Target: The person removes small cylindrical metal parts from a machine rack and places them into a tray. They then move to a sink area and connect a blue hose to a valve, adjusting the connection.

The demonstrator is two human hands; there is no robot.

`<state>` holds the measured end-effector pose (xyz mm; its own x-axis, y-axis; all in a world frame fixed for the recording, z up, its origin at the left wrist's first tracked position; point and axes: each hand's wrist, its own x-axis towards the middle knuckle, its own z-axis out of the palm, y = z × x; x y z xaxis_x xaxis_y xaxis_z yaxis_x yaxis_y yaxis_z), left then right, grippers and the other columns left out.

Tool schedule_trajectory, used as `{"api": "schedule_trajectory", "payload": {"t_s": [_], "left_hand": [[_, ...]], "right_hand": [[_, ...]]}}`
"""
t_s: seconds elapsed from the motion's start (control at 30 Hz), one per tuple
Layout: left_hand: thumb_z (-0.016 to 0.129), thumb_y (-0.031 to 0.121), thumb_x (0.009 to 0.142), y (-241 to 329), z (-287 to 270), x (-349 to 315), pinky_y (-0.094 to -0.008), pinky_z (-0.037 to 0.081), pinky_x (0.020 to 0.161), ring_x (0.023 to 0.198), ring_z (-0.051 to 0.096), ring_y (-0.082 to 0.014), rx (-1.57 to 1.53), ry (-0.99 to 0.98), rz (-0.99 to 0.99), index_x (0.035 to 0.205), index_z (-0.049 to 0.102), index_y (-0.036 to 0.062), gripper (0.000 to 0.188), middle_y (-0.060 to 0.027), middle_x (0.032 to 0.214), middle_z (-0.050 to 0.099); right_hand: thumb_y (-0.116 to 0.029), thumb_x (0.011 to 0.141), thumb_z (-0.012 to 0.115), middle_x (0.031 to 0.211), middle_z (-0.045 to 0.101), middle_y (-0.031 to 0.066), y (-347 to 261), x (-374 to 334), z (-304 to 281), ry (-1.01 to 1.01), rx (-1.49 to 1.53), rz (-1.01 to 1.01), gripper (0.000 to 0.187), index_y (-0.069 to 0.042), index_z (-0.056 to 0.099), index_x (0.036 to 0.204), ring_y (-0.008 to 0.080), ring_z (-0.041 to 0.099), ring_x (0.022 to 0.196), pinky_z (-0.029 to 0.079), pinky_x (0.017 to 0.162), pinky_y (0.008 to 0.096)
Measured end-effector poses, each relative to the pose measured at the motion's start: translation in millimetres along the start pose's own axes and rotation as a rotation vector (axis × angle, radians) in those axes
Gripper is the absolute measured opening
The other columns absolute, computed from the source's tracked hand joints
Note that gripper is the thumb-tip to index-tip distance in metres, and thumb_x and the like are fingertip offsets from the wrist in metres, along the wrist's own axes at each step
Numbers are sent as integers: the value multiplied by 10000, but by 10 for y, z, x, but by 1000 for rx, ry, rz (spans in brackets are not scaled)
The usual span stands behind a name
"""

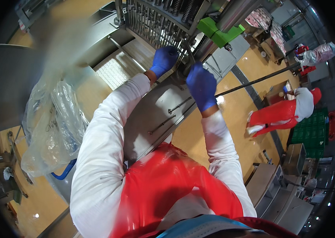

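My left hand (164,60), in a blue glove, is closed at the near edge of a bank of metal needles (151,23) in a machine; what its fingers grip is hidden. To its right, my right hand (201,87), gloved too, is wrapped round a slim metal tool (190,51) that reaches up against the machine's side. A green block (220,32) is fixed to the machine just beyond it. Between my forearms, a thin metal rod (179,105) and a second headed rod (162,124) lie on a steel surface (139,131).
A pale perforated conveyor (116,68) runs under the needles, with a steel bar across it. Clear plastic bags (56,123) hang at the left beside a blue handle (64,169). A person in a red apron (282,113) stands at the right, near green crates (309,133).
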<state>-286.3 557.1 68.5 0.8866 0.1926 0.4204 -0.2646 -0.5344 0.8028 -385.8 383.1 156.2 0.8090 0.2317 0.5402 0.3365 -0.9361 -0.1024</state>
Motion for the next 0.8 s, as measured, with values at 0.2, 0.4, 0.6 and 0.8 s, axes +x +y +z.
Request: {"api": "schedule_trajectory", "payload": {"t_s": [0.2, 0.4, 0.6, 0.8], "left_hand": [[714, 271, 944, -93, -1, -34, -431, 595, 851, 940, 747, -375, 24, -1, 121, 1133, 795, 92, 273, -185, 1033, 769], [677, 268, 973, -86, -60, -43, -443, 594, 879, 962, 739, -385, 102, -133, 121, 1178, 786, 109, 281, -180, 1072, 763], [643, 283, 990, -201, -98, 40, -453, 592, 862, 970, 727, -400, 166, -139, 159, 1189, 785, 143, 282, -185, 1075, 752], [655, 279, 982, -99, -75, 28, -451, 591, 860, 967, 727, -399, 170, -156, 135, 1213, 775, 151, 290, -186, 1079, 749]], "right_hand": [[-234, 1038, 569, 703, 693, 178, -219, 106, -154, 99, 136, 14, 179, -81, 582, 946, 391, 711, 635, 561, 529, 501], [-220, 1024, 543, 743, 717, 223, -257, 102, -280, 41, 127, 56, 194, -64, 634, 954, 439, 717, 673, 584, 604, 542], [-232, 1033, 541, 716, 706, 228, -389, 197, -419, 147, 171, 58, 196, -71, 625, 960, 442, 712, 650, 574, 581, 541], [-239, 1027, 586, 649, 673, 199, -194, 257, -202, 105, 119, -12, 191, -70, 621, 946, 417, 687, 581, 551, 525, 515]]}}
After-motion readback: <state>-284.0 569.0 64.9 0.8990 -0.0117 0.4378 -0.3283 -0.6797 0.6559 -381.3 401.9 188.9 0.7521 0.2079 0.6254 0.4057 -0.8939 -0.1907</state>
